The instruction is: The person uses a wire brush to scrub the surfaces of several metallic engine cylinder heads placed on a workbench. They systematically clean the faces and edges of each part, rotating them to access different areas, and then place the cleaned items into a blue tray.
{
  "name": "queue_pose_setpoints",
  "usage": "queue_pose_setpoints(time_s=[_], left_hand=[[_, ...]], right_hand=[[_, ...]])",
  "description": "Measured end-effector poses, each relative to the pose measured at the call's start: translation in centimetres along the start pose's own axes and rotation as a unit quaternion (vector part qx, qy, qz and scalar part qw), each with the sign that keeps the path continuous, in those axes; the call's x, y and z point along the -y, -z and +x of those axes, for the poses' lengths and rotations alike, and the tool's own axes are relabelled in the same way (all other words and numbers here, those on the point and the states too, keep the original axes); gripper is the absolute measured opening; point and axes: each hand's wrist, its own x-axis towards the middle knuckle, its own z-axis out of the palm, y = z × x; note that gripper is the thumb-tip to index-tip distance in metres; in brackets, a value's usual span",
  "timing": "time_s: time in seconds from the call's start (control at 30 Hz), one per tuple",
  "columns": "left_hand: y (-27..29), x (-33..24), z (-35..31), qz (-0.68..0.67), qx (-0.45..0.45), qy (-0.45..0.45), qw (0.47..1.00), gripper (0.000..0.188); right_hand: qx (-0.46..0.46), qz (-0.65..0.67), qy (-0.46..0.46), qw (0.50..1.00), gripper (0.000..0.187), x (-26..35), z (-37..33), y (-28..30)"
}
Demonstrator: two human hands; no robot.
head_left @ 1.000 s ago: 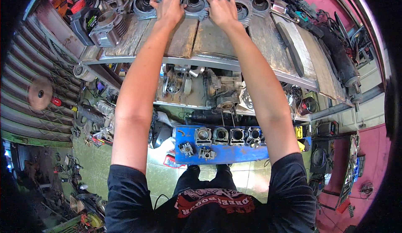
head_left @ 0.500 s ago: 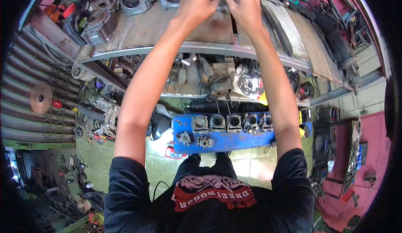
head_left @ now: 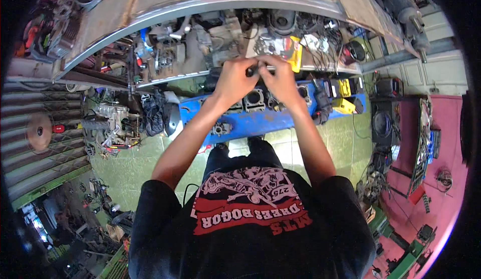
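My left hand (head_left: 237, 82) and my right hand (head_left: 279, 81) meet in front of me, above the far side of a blue bench (head_left: 270, 120). Their fingers are closed and pinch a small dark part (head_left: 253, 70) between them; its kind is too small to tell. Below them, an engine cylinder block (head_left: 254, 100) stands on the bench. More cylinder blocks are beside it, partly hidden by my hands and forearms. A carburetor (head_left: 221, 128) sits at the bench's left front, near my left forearm.
A metal-edged shelf (head_left: 240, 4) spans the far side, with engine parts packed on the level beneath. Yellow boxes (head_left: 343, 105) are at the bench's right end. A black bag (head_left: 154, 112) and an engine (head_left: 111, 114) lie left. Green floor tiles (head_left: 145, 163) surround my feet.
Both hands have come down and back from the upper shelf to above the blue bench, still close together. The view has tilted, so the shelf sits higher in it.
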Motion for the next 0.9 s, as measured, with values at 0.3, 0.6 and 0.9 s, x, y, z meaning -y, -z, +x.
queue_pose_setpoints(time_s=[0.3, 0.6, 0.9], left_hand=[[-20.0, 8.1, -13.9, 0.144, 0.193, 0.295, 0.925, 0.027], [-27.6, 9.7, -16.8, 0.259, 0.199, 0.266, 0.907, 0.051], [-30.1, 11.9, -16.7, 0.269, 0.147, 0.274, 0.912, 0.040]], right_hand=[[0.179, -0.241, -0.190, 0.935, 0.026, -17.5, -16.2, -1.6], [0.247, -0.349, -0.238, 0.872, 0.071, -23.7, -22.6, 0.9], [0.207, -0.335, -0.248, 0.885, 0.058, -26.7, -22.8, -0.7]])
